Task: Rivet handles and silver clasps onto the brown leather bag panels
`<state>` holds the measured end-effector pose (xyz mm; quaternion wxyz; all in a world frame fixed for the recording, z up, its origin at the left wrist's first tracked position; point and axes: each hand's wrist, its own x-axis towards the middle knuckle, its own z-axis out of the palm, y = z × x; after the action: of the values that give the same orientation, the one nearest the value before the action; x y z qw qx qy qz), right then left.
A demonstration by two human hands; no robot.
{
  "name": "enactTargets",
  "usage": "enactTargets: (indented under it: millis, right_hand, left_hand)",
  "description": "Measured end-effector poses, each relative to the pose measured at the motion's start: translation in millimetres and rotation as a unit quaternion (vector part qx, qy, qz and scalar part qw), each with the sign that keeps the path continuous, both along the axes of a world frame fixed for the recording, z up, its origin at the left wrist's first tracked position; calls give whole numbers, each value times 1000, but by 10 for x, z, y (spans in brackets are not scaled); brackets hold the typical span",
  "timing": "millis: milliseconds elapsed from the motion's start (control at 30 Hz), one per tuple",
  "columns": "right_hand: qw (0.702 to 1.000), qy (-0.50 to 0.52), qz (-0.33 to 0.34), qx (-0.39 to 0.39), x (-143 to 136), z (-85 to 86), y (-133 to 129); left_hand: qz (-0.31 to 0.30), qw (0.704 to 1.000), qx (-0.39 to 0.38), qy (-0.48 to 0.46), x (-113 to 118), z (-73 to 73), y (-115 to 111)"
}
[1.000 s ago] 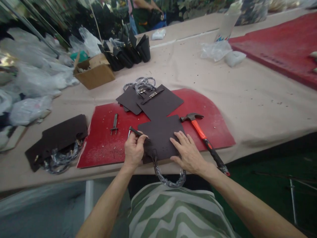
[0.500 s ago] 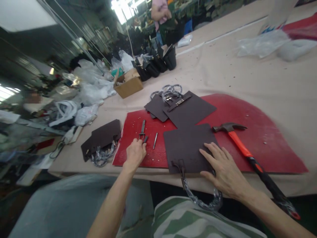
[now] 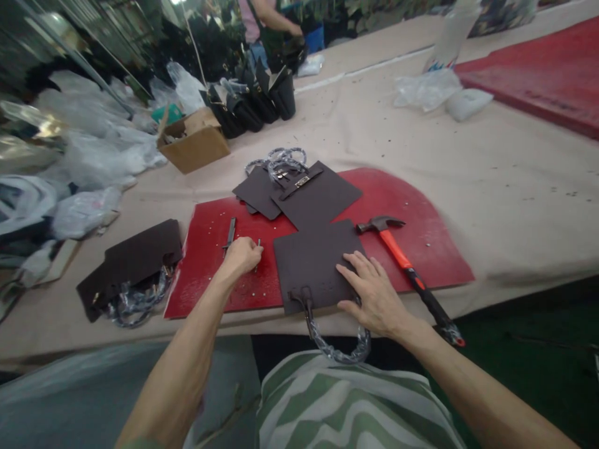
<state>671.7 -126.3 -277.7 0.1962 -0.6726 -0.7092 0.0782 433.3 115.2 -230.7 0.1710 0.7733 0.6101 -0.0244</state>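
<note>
My left hand (image 3: 243,254) is over the left part of the red board (image 3: 187,287), its fingers closed on a thin metal rod (image 3: 256,266). Partly behind that hand lies a narrow dark metal tool (image 3: 231,231). Resting with fingers spread on the right side of a dark brown bag panel (image 3: 313,259) is my right hand (image 3: 372,290). A plastic-wrapped handle (image 3: 339,355) hangs from the panel's near edge, over the table edge. The claw hammer (image 3: 394,246), with its orange and black grip, lies right of the panel.
More brown panels (image 3: 322,193) with wrapped handles lie behind. Another set of panels (image 3: 140,249) is at left. Beyond stand a cardboard box (image 3: 194,149) and several black bags (image 3: 281,93). A plastic bottle (image 3: 452,37) is at the back right; a person (image 3: 264,19) stands far off.
My left hand has moved from beside the narrow dark tool rightward to the metal rod and closed on it. My right hand stays on the panel. The whole view has shifted.
</note>
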Motion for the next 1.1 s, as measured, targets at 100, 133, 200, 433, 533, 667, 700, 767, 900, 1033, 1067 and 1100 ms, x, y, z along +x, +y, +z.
enactTargets:
  millis: [100,133,200,433,533,667,700,767,900,1033,1067,1100]
  right_hand:
    - [1000,7,-1,3,-5,-3,-1]
    - [1000,9,-1,6,-7,-5,-1]
    - [1000,12,0,12,-10,-10,0]
    - [1000,17,-1,15,-28,-10,-10]
    - [1000,19,-6,12,-34,0,-15]
    - [1000,19,-8,10,-31,8,-13]
    - [1000,19,-7,11,-30,9,-12]
    - [1000,20,-6,13,-30,6,-13]
    - [1000,24,-8,16,-34,-12,-21]
    - [999,47,13,22,2,-15,-21]
    - [997,66,22,26,30,-5,-21]
    - [995,90,24,35,67,11,-23]
  left_hand:
    - [47,963,-59,-258,37,30,-291]
    - [62,924,-94,-367,81,23,-436]
    - [69,837,-154,-521,218,-27,-753]
    - [4,819,-123,-560,599,-339,-1379]
    - [-3,821,-114,-559,582,-389,-1395]
    - [-17,818,-112,-563,559,-408,-1407]
    - [-20,820,-110,-562,560,-414,-1413]
    - [-25,825,-100,-556,567,-428,-1426]
    - [-50,843,-71,-530,571,-452,-1434]
    - [-117,862,-20,-493,560,-437,-1414]
    - [-140,865,-5,-482,557,-429,-1408]
    - [-162,867,12,-471,555,-422,-1405]
